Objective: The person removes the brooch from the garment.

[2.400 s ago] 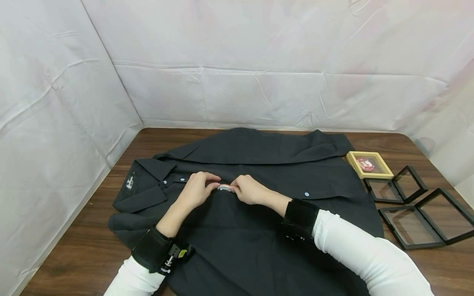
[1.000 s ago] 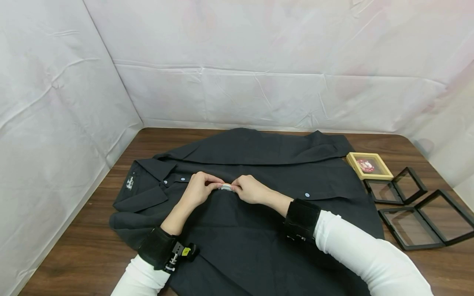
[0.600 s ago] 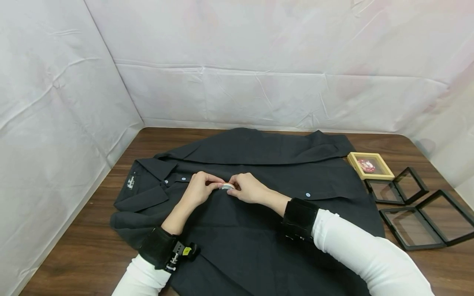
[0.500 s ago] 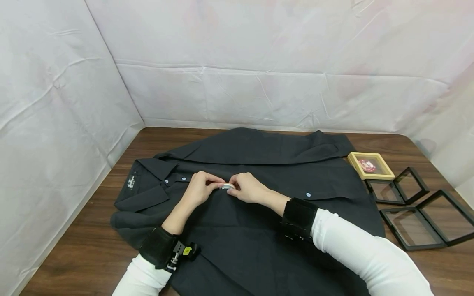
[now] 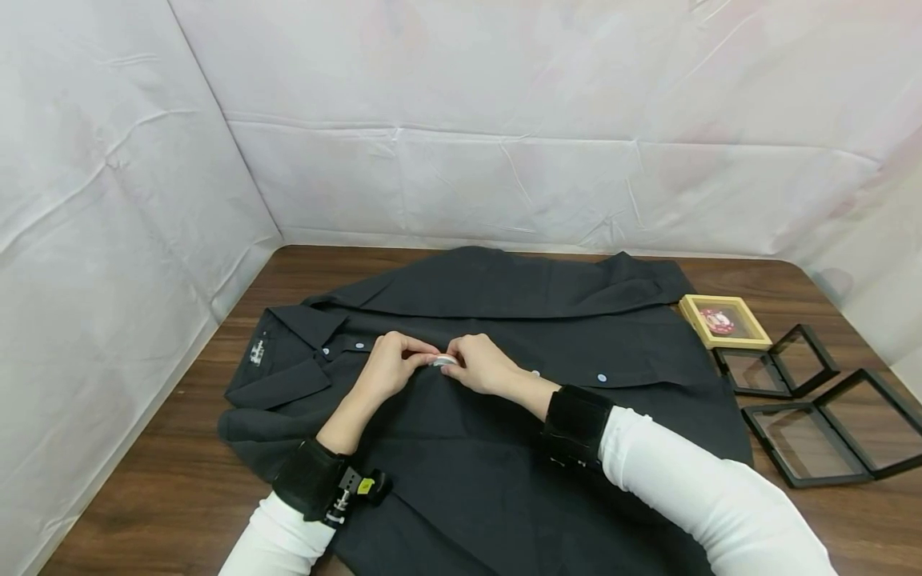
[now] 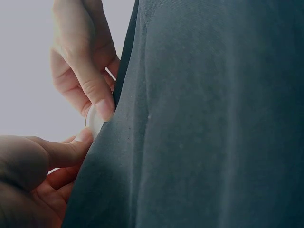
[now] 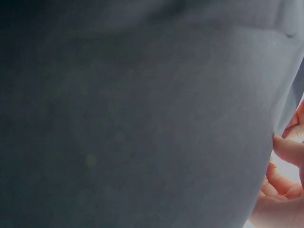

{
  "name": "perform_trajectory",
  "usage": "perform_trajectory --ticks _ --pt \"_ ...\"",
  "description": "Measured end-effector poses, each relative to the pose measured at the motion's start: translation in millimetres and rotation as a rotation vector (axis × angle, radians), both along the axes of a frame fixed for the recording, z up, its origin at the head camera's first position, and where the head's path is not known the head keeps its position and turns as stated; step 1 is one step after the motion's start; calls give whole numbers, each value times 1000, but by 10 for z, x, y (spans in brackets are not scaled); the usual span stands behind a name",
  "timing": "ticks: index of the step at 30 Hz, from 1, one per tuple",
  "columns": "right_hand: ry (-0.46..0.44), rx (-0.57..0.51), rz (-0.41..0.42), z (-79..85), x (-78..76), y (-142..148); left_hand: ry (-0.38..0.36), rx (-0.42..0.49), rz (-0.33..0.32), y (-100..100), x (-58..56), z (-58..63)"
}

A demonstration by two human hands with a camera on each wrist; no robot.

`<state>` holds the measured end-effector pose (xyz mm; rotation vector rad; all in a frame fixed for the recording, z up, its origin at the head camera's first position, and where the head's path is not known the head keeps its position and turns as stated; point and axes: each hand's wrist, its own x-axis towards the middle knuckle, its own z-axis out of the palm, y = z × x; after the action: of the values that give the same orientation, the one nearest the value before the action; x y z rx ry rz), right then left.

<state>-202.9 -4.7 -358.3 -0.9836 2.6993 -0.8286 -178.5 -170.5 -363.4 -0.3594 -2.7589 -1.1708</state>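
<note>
A black button-up shirt (image 5: 461,464) lies spread on the table, its collar to the left. At the middle of its front placket, a small round badge (image 5: 442,361) with a pale back stands between both hands. The left hand (image 5: 389,368) pinches the badge's left edge between thumb and forefinger; the right hand (image 5: 481,366) pinches its right side. In the left wrist view, the badge (image 6: 95,121) is a whitish disc with a thin coppery rim, partly hidden by thumbs and shirt cloth. Mostly cloth fills the right wrist view, with fingers (image 7: 289,149) at its right edge.
At the right of the wooden table (image 5: 742,276), a yellow-framed clear case (image 5: 752,328) holds a round reddish badge (image 5: 717,322). Two black hinged clear cases stand unfolded nearby, a nearer one (image 5: 799,444) and a farther one (image 5: 756,374). White sheeting (image 5: 468,192) hangs behind.
The badge and the left hand have shifted slightly right. The right thumb and forefinger have moved left, regripping farther over the badge. A shirt button now shows beside the right wrist.
</note>
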Motion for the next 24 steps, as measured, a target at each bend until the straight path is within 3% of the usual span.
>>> perform_trajectory --ticks 24 --pt "-10 -24 -57 2 -23 -40 6 -21 37 18 7 -5"
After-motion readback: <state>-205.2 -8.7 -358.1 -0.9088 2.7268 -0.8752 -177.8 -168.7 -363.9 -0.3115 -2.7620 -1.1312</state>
